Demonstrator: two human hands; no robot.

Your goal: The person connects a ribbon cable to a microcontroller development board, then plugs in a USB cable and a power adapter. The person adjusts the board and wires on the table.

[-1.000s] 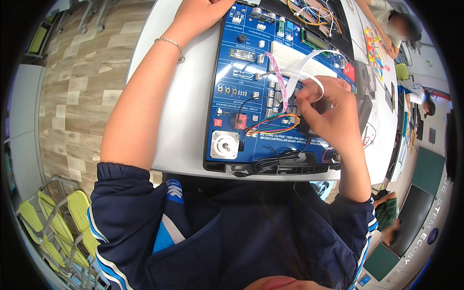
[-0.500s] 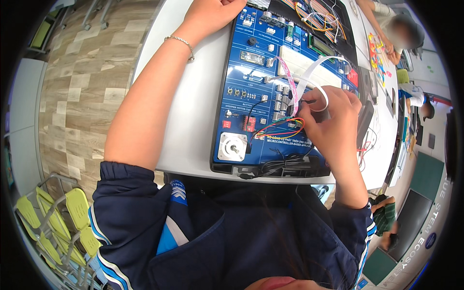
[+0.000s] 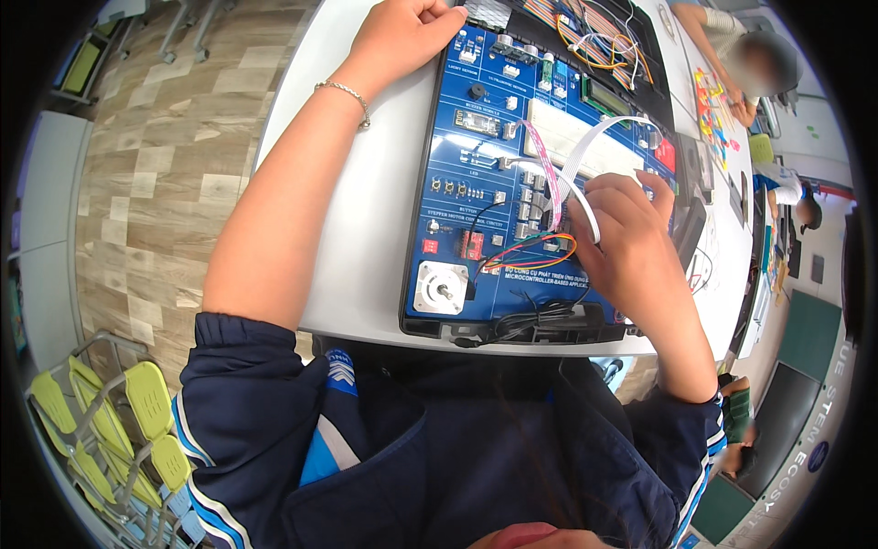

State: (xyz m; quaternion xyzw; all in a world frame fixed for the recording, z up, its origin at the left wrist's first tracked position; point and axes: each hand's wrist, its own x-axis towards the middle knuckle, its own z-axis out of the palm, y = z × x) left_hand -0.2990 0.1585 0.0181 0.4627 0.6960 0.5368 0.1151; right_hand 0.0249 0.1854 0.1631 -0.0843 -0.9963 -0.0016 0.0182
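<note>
A blue electronics training board (image 3: 457,240) in a black case lies before me on the white table. My right hand (image 3: 624,224) is bent over its right half, beside a block of small white connectors (image 3: 529,203). Its fingers are drawn together and their tips are hidden, so whatever they grip does not show. A white ribbon cable (image 3: 576,194) loops up beside these fingers, and a pink-and-white ribbon cable (image 3: 543,157) runs into the connectors. My left hand (image 3: 402,38), curled closed, rests at the far left corner of the case with nothing visible in it.
Colourful jumper wires (image 3: 604,41) fill the far compartment. A white breadboard (image 3: 585,137) and a stepper motor (image 3: 443,287) are mounted on the board. A black cable bundle (image 3: 540,313) lies along the near edge. Another person (image 3: 732,55) sits at the far right; green chairs (image 3: 146,398) stand left.
My right hand has shifted slightly and turned over, its back now facing up more. The white ribbon loop has moved toward the connectors. My left hand stays nearly in place.
</note>
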